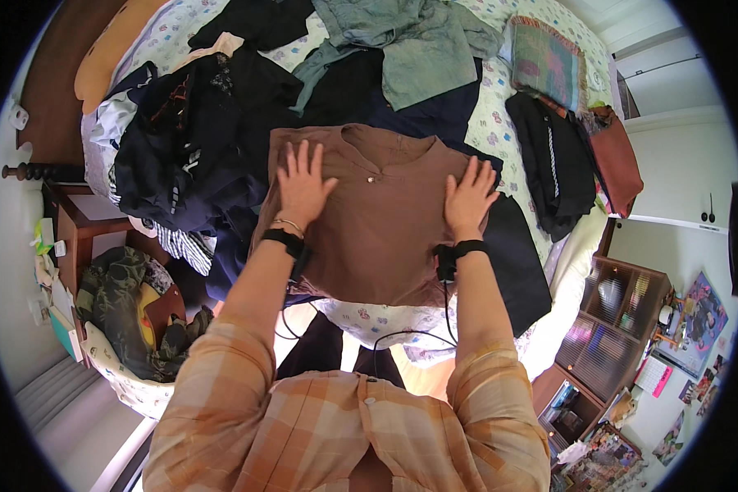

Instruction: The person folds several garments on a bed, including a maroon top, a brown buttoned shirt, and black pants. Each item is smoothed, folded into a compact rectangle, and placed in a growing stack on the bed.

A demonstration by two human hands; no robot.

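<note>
A brown collared top (375, 227) lies spread on the bed in front of me, its neckline facing away and a small button below it. My left hand (302, 181) rests flat on the top's upper left part, fingers apart. On the upper right part lies my right hand (469, 195), also flat with spread fingers. Neither hand grips anything. Under and beside the top are dark garments, among them a black piece (516, 264) at the right. A grey-green garment (430, 67) lies beyond the top.
Dark clothes (221, 135) are heaped on the left of the patterned bedsheet (369, 320). At the right lie a folded fringed blanket (544, 64), a folded black garment (553, 166) and a reddish-brown bag (615, 163). A basket of fabric (129, 390) stands at the lower left.
</note>
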